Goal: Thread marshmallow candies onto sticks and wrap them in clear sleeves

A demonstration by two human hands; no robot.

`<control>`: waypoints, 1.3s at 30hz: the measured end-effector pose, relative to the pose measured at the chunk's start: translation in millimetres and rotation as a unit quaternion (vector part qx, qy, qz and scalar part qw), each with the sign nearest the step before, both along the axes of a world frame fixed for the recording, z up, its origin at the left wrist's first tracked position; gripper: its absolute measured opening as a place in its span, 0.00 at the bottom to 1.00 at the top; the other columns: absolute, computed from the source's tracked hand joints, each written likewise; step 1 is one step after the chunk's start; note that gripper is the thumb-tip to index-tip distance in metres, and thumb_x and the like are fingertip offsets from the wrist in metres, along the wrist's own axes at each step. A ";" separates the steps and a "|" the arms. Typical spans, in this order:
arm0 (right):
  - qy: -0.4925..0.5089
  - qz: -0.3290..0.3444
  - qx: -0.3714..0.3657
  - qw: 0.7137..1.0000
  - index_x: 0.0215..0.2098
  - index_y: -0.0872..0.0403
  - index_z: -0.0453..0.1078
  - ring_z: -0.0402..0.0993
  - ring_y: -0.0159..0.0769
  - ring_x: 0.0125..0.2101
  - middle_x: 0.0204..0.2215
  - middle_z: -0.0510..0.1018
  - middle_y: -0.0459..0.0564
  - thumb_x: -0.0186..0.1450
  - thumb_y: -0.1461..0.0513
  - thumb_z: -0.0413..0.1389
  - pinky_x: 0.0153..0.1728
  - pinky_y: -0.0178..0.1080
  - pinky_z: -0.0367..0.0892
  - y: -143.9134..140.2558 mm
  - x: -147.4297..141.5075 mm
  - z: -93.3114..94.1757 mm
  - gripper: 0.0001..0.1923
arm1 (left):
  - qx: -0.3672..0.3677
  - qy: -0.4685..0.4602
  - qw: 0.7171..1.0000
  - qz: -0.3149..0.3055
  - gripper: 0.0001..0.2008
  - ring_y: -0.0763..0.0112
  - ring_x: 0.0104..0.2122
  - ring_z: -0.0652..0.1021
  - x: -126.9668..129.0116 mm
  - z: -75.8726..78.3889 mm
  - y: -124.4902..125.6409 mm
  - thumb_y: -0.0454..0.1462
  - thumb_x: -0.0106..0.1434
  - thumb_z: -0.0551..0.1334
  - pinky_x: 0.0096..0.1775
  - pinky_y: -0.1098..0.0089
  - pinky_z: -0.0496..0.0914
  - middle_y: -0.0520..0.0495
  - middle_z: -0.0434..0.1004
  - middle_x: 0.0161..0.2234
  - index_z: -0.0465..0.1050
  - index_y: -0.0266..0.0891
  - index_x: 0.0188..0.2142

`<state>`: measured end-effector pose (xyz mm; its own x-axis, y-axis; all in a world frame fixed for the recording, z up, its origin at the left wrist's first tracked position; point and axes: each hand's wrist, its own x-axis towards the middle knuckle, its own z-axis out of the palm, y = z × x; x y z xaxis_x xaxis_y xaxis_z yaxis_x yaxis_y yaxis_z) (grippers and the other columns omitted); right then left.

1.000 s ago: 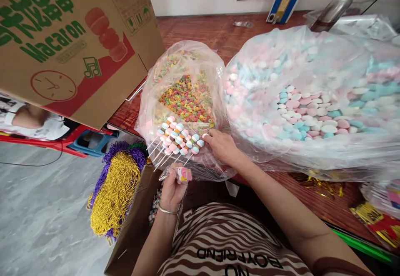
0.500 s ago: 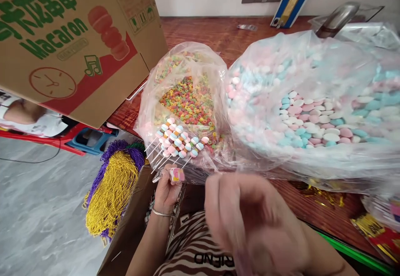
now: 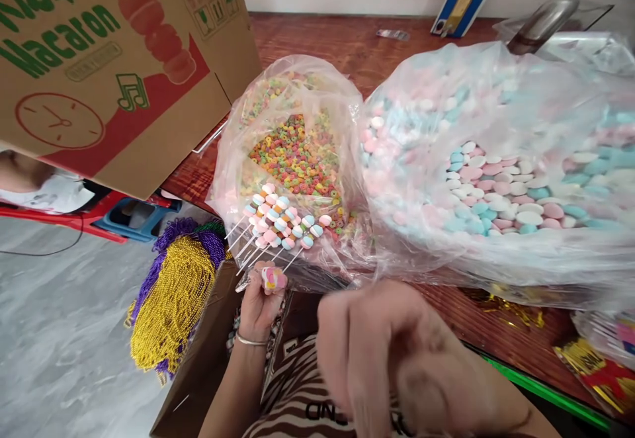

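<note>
Our left hand [image 3: 258, 302] is pinching a small pink candy piece [image 3: 273, 278] just below the candy skewers [image 3: 278, 223], which lie on the bag of colorful cereal rings [image 3: 297, 153]. Our right hand [image 3: 397, 365] is raised close to the camera and blurry, so we can't tell its grip.

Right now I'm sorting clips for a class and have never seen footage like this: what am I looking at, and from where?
The picture comes from a camera worn on a person's head, looking down at their own bare hands. The left hand pinches a small pink sweet. The right hand is raised close to the lens and blurred; whether it holds anything cannot be told. On the wooden table lie a bag of coloured rings, a bag of pastel sweets, and finished candy skewers.
</note>
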<state>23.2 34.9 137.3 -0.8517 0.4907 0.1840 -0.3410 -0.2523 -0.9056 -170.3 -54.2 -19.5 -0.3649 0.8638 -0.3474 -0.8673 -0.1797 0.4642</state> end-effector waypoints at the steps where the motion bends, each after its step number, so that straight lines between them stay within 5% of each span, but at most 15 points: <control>1: 0.015 -0.038 -0.007 0.999 0.28 0.50 0.74 0.68 0.29 0.19 0.21 0.72 0.43 0.66 0.41 0.57 0.22 0.34 0.66 9.4 -3.8 -10.8 0.23 | 0.002 0.003 1.000 0.012 0.24 0.81 0.20 0.57 -2.9 1.5 -1.1 0.43 0.53 0.77 0.23 0.76 0.62 0.57 0.56 0.23 0.61 0.38 0.24; 3: -0.025 -0.118 -0.006 0.993 0.34 0.51 0.75 0.65 0.29 0.20 0.22 0.70 0.42 0.70 0.50 0.56 0.23 0.34 0.64 25.1 -15.1 -35.5 0.15 | 0.011 0.008 0.999 0.042 0.25 0.81 0.20 0.56 -11.1 5.6 -4.8 0.43 0.54 0.76 0.23 0.76 0.62 0.58 0.54 0.22 0.59 0.38 0.24; 6: -0.203 -0.165 0.121 0.958 0.37 0.54 0.76 0.68 0.31 0.26 0.25 0.73 0.43 0.70 0.59 0.55 0.29 0.34 0.64 32.1 -46.2 -70.6 0.10 | 0.034 0.007 0.996 0.086 0.25 0.81 0.20 0.56 -27.3 14.1 -14.5 0.42 0.53 0.77 0.23 0.78 0.60 0.59 0.52 0.22 0.59 0.39 0.26; 9: -0.294 -0.080 0.309 0.901 0.40 0.55 0.75 0.74 0.34 0.34 0.34 0.79 0.48 0.70 0.64 0.51 0.36 0.35 0.68 19.4 -94.2 -91.4 0.10 | 0.059 0.023 0.991 0.118 0.25 0.80 0.20 0.58 -41.7 23.4 -27.9 0.42 0.51 0.78 0.22 0.78 0.59 0.59 0.53 0.22 0.61 0.39 0.27; 12: -0.375 -0.020 0.483 0.791 0.46 0.58 0.73 0.78 0.40 0.41 0.44 0.80 0.57 0.72 0.66 0.47 0.39 0.38 0.70 6.5 -145.2 -98.1 0.13 | 0.073 0.044 0.986 0.140 0.23 0.80 0.20 0.59 -49.3 31.0 -41.1 0.43 0.52 0.77 0.22 0.78 0.60 0.58 0.54 0.22 0.62 0.39 0.27; 14: -0.417 0.002 0.525 0.742 0.47 0.61 0.73 0.79 0.44 0.43 0.44 0.80 0.62 0.71 0.69 0.46 0.39 0.40 0.71 5.3 -172.0 -99.5 0.14 | 0.076 0.053 0.985 0.146 0.23 0.80 0.20 0.59 -50.7 33.9 -47.9 0.42 0.53 0.77 0.22 0.78 0.60 0.58 0.54 0.22 0.61 0.39 0.26; 16: -0.433 0.014 0.530 0.729 0.43 0.62 0.75 0.80 0.47 0.43 0.41 0.82 0.64 0.68 0.72 0.48 0.40 0.42 0.71 8.2 -188.8 -100.5 0.13 | 0.076 0.053 0.984 0.151 0.24 0.80 0.20 0.60 -51.0 34.9 -52.3 0.42 0.53 0.77 0.22 0.78 0.61 0.59 0.55 0.22 0.61 0.39 0.26; 21: -0.442 -0.008 0.524 0.728 0.37 0.60 0.76 0.81 0.47 0.42 0.38 0.83 0.63 0.69 0.70 0.51 0.40 0.41 0.72 10.7 -186.6 -95.5 0.11 | 0.080 0.045 0.985 0.144 0.23 0.80 0.20 0.60 -53.1 33.6 -52.2 0.41 0.54 0.77 0.21 0.78 0.61 0.58 0.55 0.21 0.60 0.39 0.26; 26: -0.461 -0.099 0.482 0.738 0.43 0.59 0.74 0.81 0.44 0.36 0.36 0.83 0.60 0.74 0.62 0.46 0.36 0.40 0.71 8.1 -131.7 -94.6 0.15 | 0.106 0.025 0.987 0.120 0.23 0.82 0.20 0.61 -52.1 35.6 -39.6 0.39 0.54 0.77 0.23 0.79 0.62 0.59 0.56 0.22 0.60 0.39 0.27; 28: -0.419 -0.179 0.368 0.810 0.45 0.56 0.72 0.78 0.39 0.30 0.29 0.81 0.51 0.71 0.61 0.50 0.34 0.38 0.70 13.1 -101.8 -104.2 0.11 | 0.103 0.012 0.987 0.125 0.22 0.83 0.20 0.60 -47.4 37.4 -31.6 0.39 0.53 0.77 0.23 0.80 0.62 0.60 0.56 0.23 0.62 0.38 0.28; 30: -0.363 -0.229 0.192 0.883 0.53 0.56 0.66 0.73 0.34 0.22 0.24 0.77 0.43 0.68 0.58 0.54 0.26 0.36 0.68 21.7 -74.8 -116.5 0.18 | 0.094 -0.002 0.987 0.128 0.21 0.85 0.19 0.60 -39.8 38.8 -21.8 0.39 0.53 0.78 0.23 0.80 0.62 0.60 0.57 0.23 0.64 0.38 0.29; 34: -0.280 -0.168 -0.084 0.941 0.39 0.53 0.68 0.57 0.26 0.12 0.16 0.66 0.36 0.60 0.47 0.62 0.16 0.32 0.56 33.5 -35.1 -127.7 0.20 | 0.075 -0.019 0.992 0.103 0.20 0.85 0.19 0.59 -20.1 38.5 0.3 0.41 0.55 0.76 0.23 0.81 0.62 0.60 0.55 0.23 0.65 0.38 0.28; 36: -0.244 -0.136 -0.130 0.951 0.33 0.52 0.68 0.56 0.24 0.13 0.17 0.65 0.37 0.59 0.46 0.64 0.17 0.31 0.55 29.8 -15.4 -123.3 0.20 | 0.075 -0.031 0.993 0.089 0.22 0.85 0.19 0.59 -9.8 37.4 9.4 0.41 0.54 0.77 0.23 0.80 0.62 0.59 0.55 0.23 0.63 0.38 0.26; 39: -0.217 -0.145 -0.086 0.962 0.36 0.52 0.71 0.59 0.25 0.17 0.19 0.65 0.38 0.65 0.48 0.62 0.19 0.31 0.56 13.8 22.0 -111.4 0.16 | 0.070 -0.036 0.995 0.066 0.24 0.85 0.19 0.59 4.5 36.0 18.5 0.41 0.52 0.78 0.23 0.80 0.61 0.59 0.54 0.22 0.61 0.37 0.25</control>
